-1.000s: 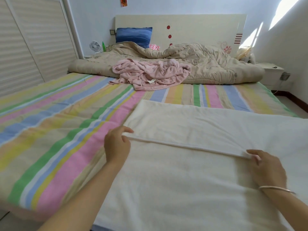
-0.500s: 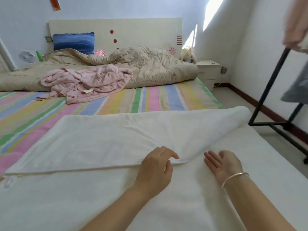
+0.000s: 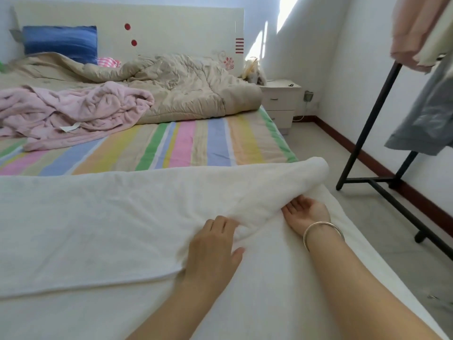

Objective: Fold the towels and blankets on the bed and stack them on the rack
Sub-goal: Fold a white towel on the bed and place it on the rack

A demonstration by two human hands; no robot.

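A large white towel (image 3: 103, 217) lies spread over the near end of the bed, its far half folded over toward me. My left hand (image 3: 213, 249) rests palm down on the folded edge, fingers fairly straight and thumb spread. My right hand (image 3: 304, 212), with a silver bangle at the wrist, lies palm up with its fingers slid under the raised right end of the flap. A crumpled pink blanket (image 3: 73, 114) lies farther up the bed on the left. The black metal rack (image 3: 367, 133) stands on the floor to the right.
A beige quilt (image 3: 183, 89) is bunched across the head of the striped bed sheet (image 3: 196, 143), with a blue pillow (image 3: 60, 42) behind it. A white nightstand (image 3: 282, 99) stands in the corner. Pink and grey garments (image 3: 429, 106) hang from the rack.
Both hands have slid right along the folded edge to the towel's right end. My right hand has turned palm up and gone under the flap, which now bulges upward.
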